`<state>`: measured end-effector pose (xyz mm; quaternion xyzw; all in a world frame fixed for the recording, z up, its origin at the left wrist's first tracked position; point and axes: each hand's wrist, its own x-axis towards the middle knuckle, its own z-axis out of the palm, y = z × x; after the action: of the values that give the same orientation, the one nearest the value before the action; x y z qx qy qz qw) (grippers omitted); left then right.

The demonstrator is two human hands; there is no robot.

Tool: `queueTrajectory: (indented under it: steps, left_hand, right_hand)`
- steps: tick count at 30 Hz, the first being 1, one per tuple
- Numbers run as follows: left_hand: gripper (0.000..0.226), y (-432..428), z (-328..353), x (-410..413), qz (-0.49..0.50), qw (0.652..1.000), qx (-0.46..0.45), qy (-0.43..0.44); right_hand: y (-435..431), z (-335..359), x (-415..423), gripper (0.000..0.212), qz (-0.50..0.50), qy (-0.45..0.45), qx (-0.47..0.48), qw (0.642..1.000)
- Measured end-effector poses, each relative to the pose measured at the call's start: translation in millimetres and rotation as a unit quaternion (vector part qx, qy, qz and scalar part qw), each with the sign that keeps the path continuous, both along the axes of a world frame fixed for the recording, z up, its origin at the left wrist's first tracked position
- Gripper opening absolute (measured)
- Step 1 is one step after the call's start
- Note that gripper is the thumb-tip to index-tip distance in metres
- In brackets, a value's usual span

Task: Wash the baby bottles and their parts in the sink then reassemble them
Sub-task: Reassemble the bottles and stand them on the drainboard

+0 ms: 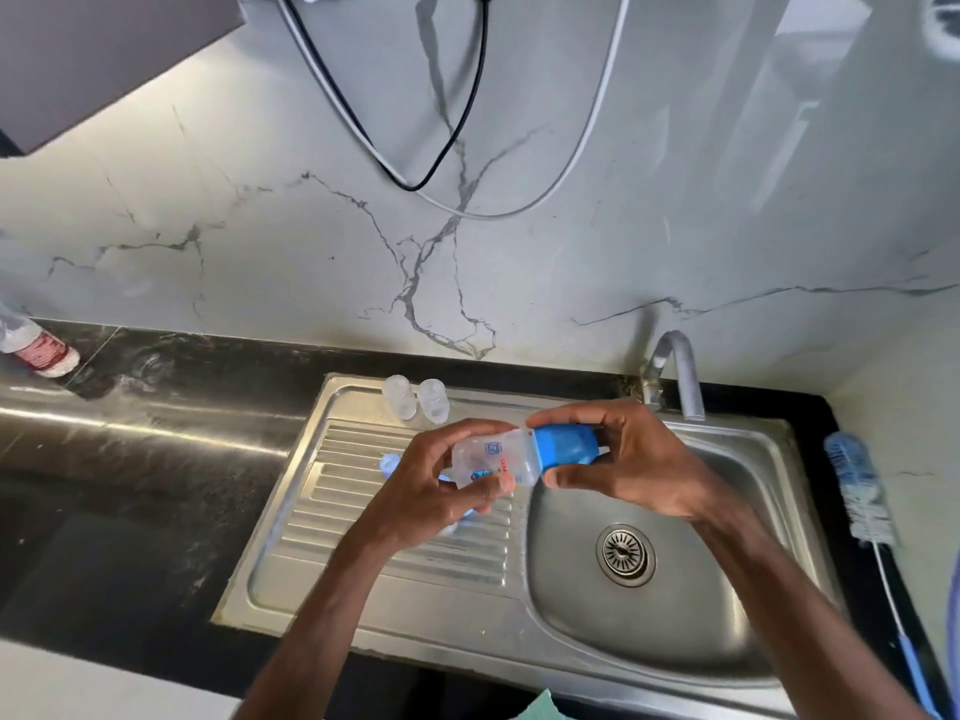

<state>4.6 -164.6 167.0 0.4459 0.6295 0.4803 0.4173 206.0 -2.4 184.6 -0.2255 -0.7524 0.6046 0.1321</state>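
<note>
Head view:
- left hand (441, 483) curls round clear baby bottle (496, 459), held sideways above sink (675, 646) at ribbed drainboard (332, 459) edge
- right hand (623, 459) pinches blue collar (566, 449)

Risk: wet smooth plastic slips into basin; collar possibly cross-threads, threads hidden.

Bottle translucent, printed. Steel glossy. Domed clear caps (399, 396) on rim.

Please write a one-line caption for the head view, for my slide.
Over a steel sink, the left hand holds a clear baby bottle while the right hand grips its blue cap.

Clear baby bottle (493, 462) sideways, blue-capped
</note>
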Motion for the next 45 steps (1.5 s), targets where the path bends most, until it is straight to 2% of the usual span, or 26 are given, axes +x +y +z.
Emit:
queueTrajectory:
  steps: [6,8,12,18,21,26,29,31,34,37,41,45]
  left_hand:
    - [0.049,1,-5,33,0.006,0.998,0.035,0.058]
    - [0.050,1,-4,40,0.005,0.994,0.056,0.093]
    - [0.054,8,-3,43,0.011,0.978,0.114,0.174]
    - [0.057,5,-21,9,0.005,0.987,0.045,0.153]
    - [0.061,9,-37,-5,0.036,0.986,0.026,0.163]
    - [0.063,27,-80,-12,0.087,0.980,0.020,0.175]
    - [0.074,34,-112,-28,0.067,0.969,-0.035,0.237]
    - [0.081,30,-128,-42,0.080,0.956,-0.060,0.278]
    - [0.064,21,-140,-60,0.150,0.939,-0.077,0.299]
    - [0.052,10,-154,-80,0.212,0.929,-0.089,0.289]
    - [0.041,-1,-172,-100,0.235,0.925,-0.112,0.279]
    - [0.033,-1,-181,-113,0.228,0.924,-0.113,0.287]
  right_hand:
    - [9,2,22,0.034,0.012,-0.013,-0.006,1.000]
    - [11,3,25,0.031,0.017,-0.025,-0.065,0.997]
    - [11,-1,25,0.037,0.012,-0.033,-0.156,0.987]
    - [8,-29,1,0.037,0.018,-0.064,-0.175,0.982]
    - [7,-48,-13,0.037,-0.051,-0.027,-0.202,0.978]
    - [1,-91,-58,0.046,-0.154,0.008,-0.281,0.947]
    - [8,-119,-88,0.052,-0.209,-0.025,-0.226,0.951]
    - [19,-142,-110,0.059,-0.250,-0.088,-0.114,0.958]
    - [39,-176,-145,0.068,-0.265,-0.160,0.069,0.948]
    - [52,-202,-176,0.067,-0.233,-0.179,0.173,0.940]
    - [63,-225,-205,0.062,-0.213,-0.190,0.219,0.933]
    - [70,-243,-218,0.062,-0.209,-0.206,0.216,0.931]
